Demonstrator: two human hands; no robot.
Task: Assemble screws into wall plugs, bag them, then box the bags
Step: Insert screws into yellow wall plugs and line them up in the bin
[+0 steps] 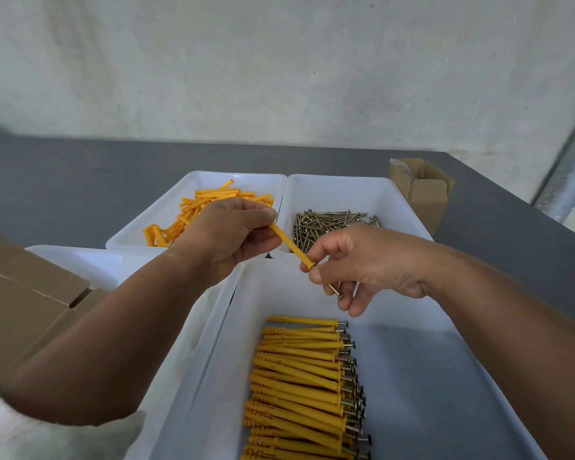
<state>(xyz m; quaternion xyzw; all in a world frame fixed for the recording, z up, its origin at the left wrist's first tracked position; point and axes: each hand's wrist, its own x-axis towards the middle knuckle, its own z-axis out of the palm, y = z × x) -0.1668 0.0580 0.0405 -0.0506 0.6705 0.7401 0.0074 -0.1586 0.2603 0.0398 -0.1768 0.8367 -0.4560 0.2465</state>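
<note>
Hands meet in mid-air, and one yellow wall plug (291, 245) bridges them. The left hand (229, 234) pinches the plug's far tip between thumb and curled fingers. The right hand (362, 263) closes thumb and forefinger at the plug's collared end, where a screw (335, 290) lines up with it. The screw's head pokes out below those fingers. How far the screw sits inside the plug, I can't quite tell, since the fingertips cover the joint.

Just beyond the left hand lies a white tray (166, 210) of loose plugs (193, 214). Beside it, beyond the right hand, a second tray (402, 200) holds a heap of loose screws (326, 222). Directly beneath both hands and nearer the person is a larger tray (412, 360), where finished plug-and-screw sets (299, 376) lie stacked side by side, screw heads pointing to the right-hand side.

Further out past the right hand, an open small cardboard box (425, 194) stands on the grey table (63, 180). Outside the left forearm sit flattened brown cartons (24, 300), and another white tray (80, 260) shows under that arm.
</note>
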